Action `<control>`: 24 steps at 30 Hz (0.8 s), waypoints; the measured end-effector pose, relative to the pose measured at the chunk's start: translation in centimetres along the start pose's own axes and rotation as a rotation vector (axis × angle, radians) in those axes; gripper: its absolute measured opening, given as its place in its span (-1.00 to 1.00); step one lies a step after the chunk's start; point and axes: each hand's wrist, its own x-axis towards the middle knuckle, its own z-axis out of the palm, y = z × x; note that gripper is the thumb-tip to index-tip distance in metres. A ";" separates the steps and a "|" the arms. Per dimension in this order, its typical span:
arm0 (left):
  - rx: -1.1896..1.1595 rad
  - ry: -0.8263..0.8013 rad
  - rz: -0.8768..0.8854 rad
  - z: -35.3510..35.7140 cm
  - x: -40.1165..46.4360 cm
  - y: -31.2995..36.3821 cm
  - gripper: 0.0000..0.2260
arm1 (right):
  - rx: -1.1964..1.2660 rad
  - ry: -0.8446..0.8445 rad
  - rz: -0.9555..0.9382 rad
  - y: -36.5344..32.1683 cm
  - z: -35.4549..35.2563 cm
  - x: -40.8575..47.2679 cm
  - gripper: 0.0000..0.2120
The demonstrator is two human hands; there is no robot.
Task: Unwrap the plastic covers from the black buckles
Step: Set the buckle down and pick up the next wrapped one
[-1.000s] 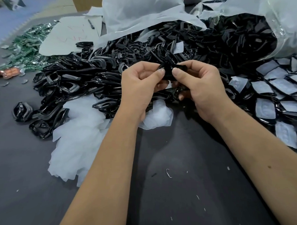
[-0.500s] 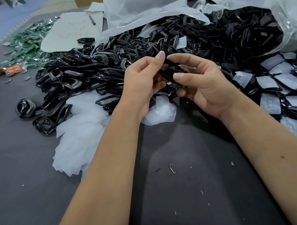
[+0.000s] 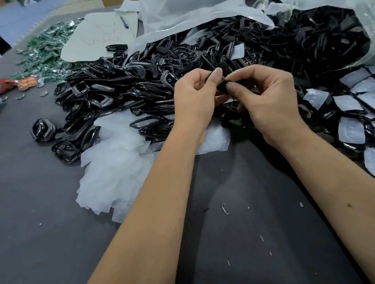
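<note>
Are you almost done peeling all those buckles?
Not nearly. Done: a big heap of bare buckles and a pile of peeled covers. In hand: the left hand and right hand pinch one buckle. Left: many wrapped buckles at right.

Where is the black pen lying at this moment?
In the head view the black pen lies far back on the left, on the pale grey sheet with red scribbles, between the green pile and the white plastic bag.
</note>
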 end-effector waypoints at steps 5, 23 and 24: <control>-0.180 0.119 -0.050 -0.8 0.5 0.5 -0.80 | 0.175 0.061 0.143 -0.4 0.0 0.1 -0.94; 0.243 -0.020 0.133 -1.3 -0.1 0.0 -0.60 | 0.164 0.081 0.079 -0.6 0.2 -0.4 -0.89; 0.253 -0.026 0.127 -1.4 -0.1 -0.1 -0.54 | 0.159 0.073 0.076 -0.6 0.2 -0.4 -0.88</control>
